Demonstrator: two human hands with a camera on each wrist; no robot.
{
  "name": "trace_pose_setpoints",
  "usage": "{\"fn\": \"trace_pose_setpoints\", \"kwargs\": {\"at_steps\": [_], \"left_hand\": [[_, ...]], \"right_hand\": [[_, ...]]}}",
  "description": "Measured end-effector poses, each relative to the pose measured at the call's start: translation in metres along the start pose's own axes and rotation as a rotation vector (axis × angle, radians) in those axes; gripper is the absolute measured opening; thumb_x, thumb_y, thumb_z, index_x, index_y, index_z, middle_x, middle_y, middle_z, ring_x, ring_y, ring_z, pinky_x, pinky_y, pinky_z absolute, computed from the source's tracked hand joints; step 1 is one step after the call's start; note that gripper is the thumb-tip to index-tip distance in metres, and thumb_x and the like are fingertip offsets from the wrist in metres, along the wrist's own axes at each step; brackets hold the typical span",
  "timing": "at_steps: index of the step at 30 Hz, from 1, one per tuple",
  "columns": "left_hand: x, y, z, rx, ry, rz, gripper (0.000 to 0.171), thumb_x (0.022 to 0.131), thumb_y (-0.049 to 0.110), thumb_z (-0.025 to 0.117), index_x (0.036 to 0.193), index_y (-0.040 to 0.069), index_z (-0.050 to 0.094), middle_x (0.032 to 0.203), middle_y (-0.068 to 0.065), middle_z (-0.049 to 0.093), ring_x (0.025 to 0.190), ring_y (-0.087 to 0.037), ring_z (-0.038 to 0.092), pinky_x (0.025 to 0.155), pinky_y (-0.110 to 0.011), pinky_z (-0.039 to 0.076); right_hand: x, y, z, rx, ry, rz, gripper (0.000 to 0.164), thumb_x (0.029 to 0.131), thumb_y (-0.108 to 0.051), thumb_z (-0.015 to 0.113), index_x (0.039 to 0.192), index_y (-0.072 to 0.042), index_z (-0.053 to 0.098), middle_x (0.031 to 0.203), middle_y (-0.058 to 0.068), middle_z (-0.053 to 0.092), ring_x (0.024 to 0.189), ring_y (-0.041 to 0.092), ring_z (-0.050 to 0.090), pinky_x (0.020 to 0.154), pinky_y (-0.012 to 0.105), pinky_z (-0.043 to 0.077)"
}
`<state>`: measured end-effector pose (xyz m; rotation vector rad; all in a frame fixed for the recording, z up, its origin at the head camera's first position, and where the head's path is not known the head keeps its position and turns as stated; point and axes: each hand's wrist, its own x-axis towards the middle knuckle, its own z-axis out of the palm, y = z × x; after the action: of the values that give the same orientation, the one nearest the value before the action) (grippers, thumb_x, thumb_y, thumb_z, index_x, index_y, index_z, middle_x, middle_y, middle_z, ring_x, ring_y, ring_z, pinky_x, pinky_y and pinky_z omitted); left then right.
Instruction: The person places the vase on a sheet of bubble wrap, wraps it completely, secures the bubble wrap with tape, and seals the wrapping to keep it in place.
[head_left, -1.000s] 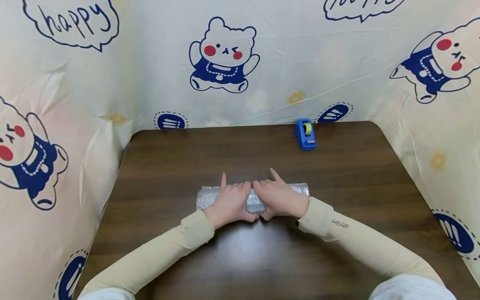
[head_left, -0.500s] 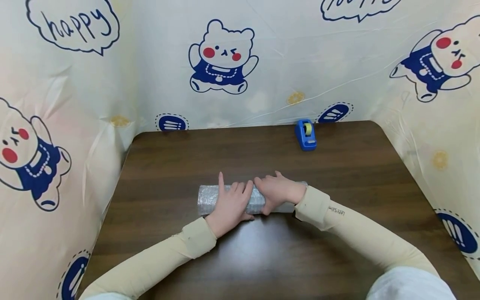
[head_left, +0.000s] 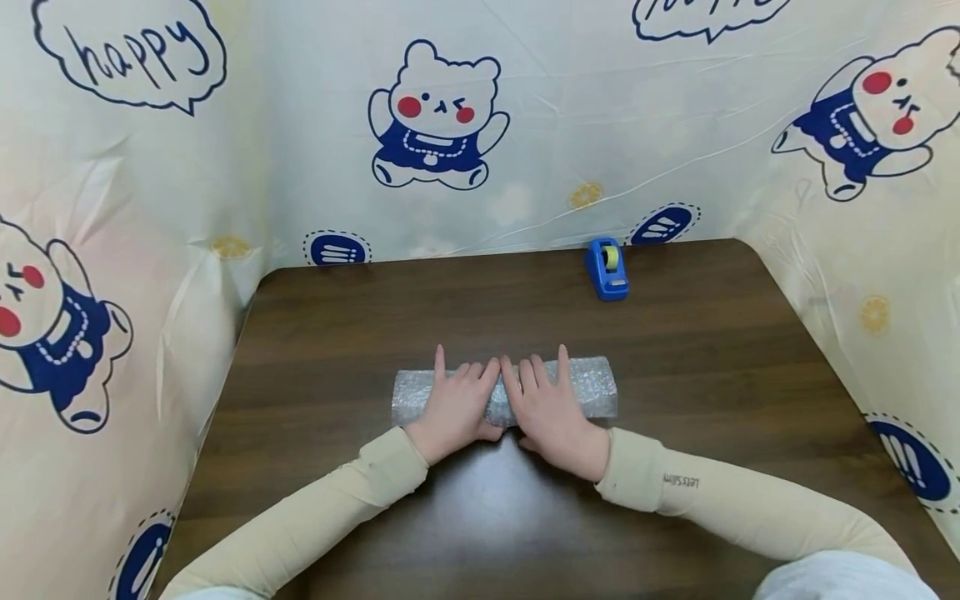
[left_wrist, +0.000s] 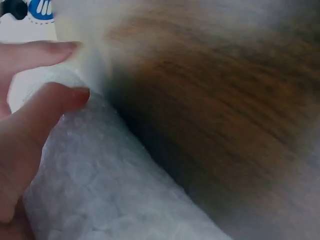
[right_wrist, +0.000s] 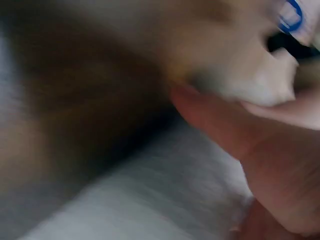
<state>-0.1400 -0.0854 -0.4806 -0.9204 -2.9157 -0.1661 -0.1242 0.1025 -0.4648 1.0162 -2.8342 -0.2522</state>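
A roll of bubble wrap (head_left: 600, 387) lies crosswise on the brown table in the head view. My left hand (head_left: 452, 404) grips its middle, fingers over the top and thumb at the near side, with one finger raised. Close beside it, my right hand (head_left: 553, 417) holds the roll the same way, index fingertips almost meeting. Both ends of the roll stick out past the hands. The left wrist view shows fingers bent over the bubbly surface of the roll (left_wrist: 110, 175). Blur covers much of the right wrist view, where the right hand (right_wrist: 270, 155) lies against the wrap.
A blue tape dispenser (head_left: 607, 271) with a yellowish roll of tape stands at the far edge of the wooden table (head_left: 360, 321), right of the middle. Light curtains (head_left: 540, 125) printed with cartoon bears hang behind the table and along both sides.
The right hand has shifted its hold on the roll: its wrist has come nearer the body and its fingers now stretch forward over the top. The left hand has stayed nearly in place.
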Motion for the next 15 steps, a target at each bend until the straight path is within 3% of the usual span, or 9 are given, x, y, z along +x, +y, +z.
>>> {"fn": "trace_pose_setpoints", "kwargs": {"at_steps": [6,11,15], "left_hand": [[0.000,-0.004,-0.004,-0.133,-0.081,-0.007,0.087,0.072,0.053,0.090,0.138,0.006,0.057,0.115,-0.013,0.074,0.107,-0.032,0.071,0.108,-0.084,0.023],[-0.002,-0.005,-0.007,-0.158,-0.131,0.006,0.088,0.071,0.058,0.090,0.135,0.006,0.058,0.111,-0.012,0.075,0.102,-0.029,0.073,0.110,-0.082,0.022],[-0.003,-0.005,-0.007,-0.138,-0.141,0.013,0.097,0.069,0.069,0.086,0.137,0.007,0.058,0.110,-0.010,0.076,0.100,-0.026,0.074,0.113,-0.081,0.017]], "right_hand": [[0.000,-0.006,0.020,-0.030,0.135,0.004,0.103,0.065,-0.053,0.097,0.140,0.003,0.052,0.117,0.020,0.065,0.116,0.038,0.062,0.114,0.071,0.031],[0.003,-0.002,0.018,0.001,0.148,-0.072,0.095,0.063,-0.050,0.096,0.131,0.005,0.058,0.104,0.018,0.068,0.097,0.034,0.067,0.117,0.063,0.034],[0.005,0.002,0.011,0.023,0.125,-0.102,0.093,0.062,-0.052,0.094,0.128,0.005,0.060,0.101,0.017,0.069,0.094,0.033,0.068,0.117,0.057,0.037]]}}
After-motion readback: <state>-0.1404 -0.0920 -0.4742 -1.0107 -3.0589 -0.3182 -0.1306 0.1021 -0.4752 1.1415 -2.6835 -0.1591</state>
